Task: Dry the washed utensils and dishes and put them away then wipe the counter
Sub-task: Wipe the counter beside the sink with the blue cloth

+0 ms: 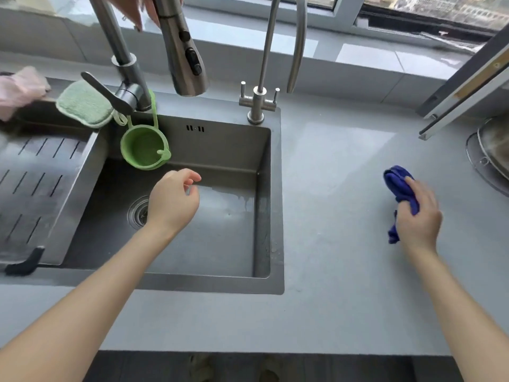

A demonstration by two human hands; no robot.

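A blue cloth (399, 186) is gripped in the right hand (418, 216). It is bunched under the curled fingers and pressed onto the grey counter (330, 166). Folds of it are seen beyond the fingertips, and a loose end trails beside the wrist.

The left hand (172, 201) is held above the sink (276, 194) with its fingers loosely curled, and nothing is held in it. The drain (137, 213) is seen just left of this hand, partly hidden by it, and a wet patch is spread over the basin floor just to its right.

Beyond the left hand, a green silicone cup (143, 147) is hung from the base of the pull-down faucet (184, 51), and a pale green sponge pad (82, 103) is laid on the rim beside it. A slotted metal tray (41, 175) is set well to the left of the left hand, with a pink cloth (19, 89) beyond it.

Between the two hands, further back, a slim two-handled tap (257, 103) is mounted at the sink's corner. To the right of the right hand, a metal lid (493, 150) is cut off by the frame edge.
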